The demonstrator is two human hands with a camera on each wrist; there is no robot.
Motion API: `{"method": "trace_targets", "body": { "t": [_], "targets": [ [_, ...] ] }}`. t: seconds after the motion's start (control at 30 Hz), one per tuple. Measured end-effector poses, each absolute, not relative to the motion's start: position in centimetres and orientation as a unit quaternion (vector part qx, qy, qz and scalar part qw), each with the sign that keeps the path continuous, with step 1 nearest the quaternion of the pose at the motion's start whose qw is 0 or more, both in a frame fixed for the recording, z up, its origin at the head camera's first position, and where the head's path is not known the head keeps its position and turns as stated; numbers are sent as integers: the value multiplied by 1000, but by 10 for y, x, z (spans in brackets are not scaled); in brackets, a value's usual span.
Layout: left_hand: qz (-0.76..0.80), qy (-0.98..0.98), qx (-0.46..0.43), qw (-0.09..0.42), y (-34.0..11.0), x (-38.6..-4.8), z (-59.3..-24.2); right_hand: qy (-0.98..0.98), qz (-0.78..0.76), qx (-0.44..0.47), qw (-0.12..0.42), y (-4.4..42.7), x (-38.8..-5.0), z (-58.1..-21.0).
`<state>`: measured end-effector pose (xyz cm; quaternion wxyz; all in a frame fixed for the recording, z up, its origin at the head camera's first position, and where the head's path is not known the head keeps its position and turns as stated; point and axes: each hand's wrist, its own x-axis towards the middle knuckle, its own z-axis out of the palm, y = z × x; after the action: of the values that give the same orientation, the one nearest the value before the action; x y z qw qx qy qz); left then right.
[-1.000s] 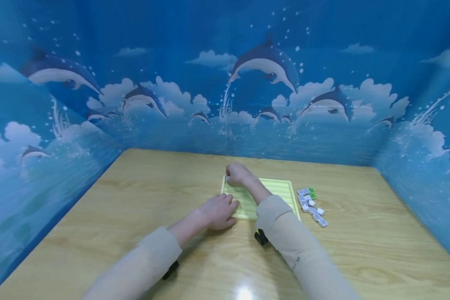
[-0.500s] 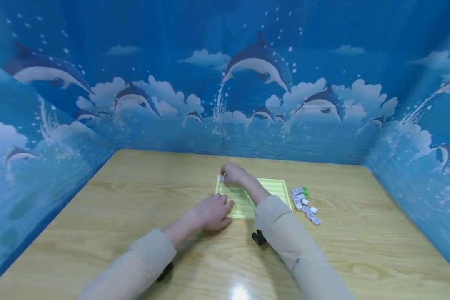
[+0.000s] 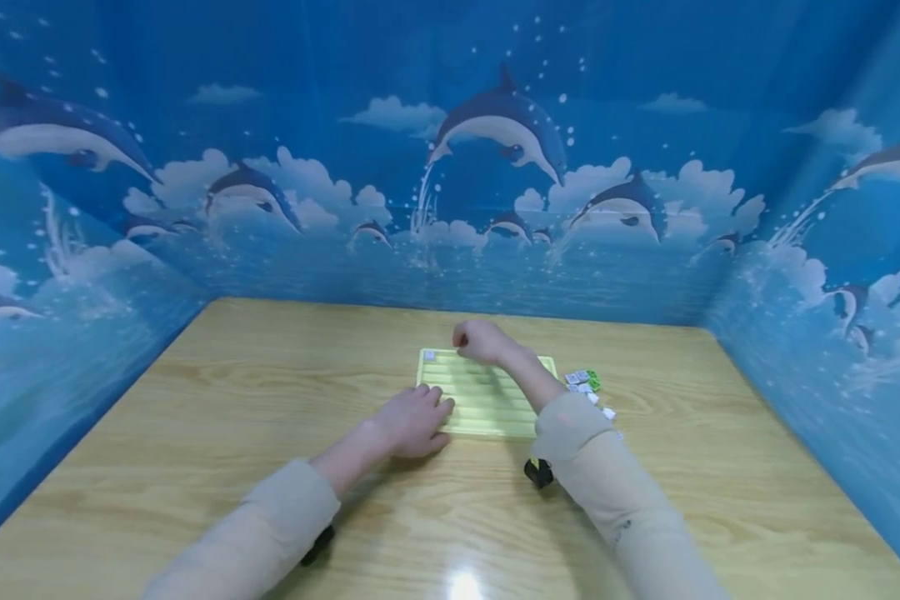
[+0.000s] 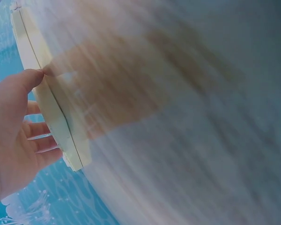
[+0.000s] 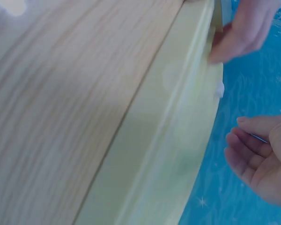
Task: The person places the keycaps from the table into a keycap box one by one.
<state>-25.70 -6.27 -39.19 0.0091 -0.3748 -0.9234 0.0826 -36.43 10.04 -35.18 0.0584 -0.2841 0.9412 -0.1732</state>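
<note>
We judged that the ridged yellow tray (image 3: 487, 393) was the first thing that could give trouble: it lay flat on the worktop (image 3: 285, 375), and a slack left hand (image 3: 412, 422) could have let it skid if the other side were knocked. The lone white block (image 3: 429, 356) sat in the tray's far left corner, and we thought a trailing finger or a jolt to the tray might have turned it askew or nudged it along its row. Over on the right, the loose white blocks (image 3: 576, 378) and the green pieces (image 3: 593, 380) lay beside the tray, partly behind the right sleeve (image 3: 607, 475), so a low sweep of that forearm could have scattered them. As for pose, our left arm reached in from the near side, its fingers spread and fairly straight over the tray's near left corner, the thumb touching the near edge; they were resting on it rather than wrapped round it. Our right arm stretched across the tray, and the right hand (image 3: 482, 342) hung above its far edge, just right of the corner block, palm turned inward, fingers loosely curled with nothing visible between them and the thumb.
</note>
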Motion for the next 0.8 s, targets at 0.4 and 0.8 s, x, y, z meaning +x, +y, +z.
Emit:
{"method": "trace_targets", "body": {
  "t": [0.4,0.8],
  "targets": [
    [69,-925,-374,7,-62,-258,-391,954,-169,-241,49,156,-354,-344],
    [69,-921,-382,15,-63,-259,-389,967,-164,-187,62,231,-348,-346]
  ]
}}
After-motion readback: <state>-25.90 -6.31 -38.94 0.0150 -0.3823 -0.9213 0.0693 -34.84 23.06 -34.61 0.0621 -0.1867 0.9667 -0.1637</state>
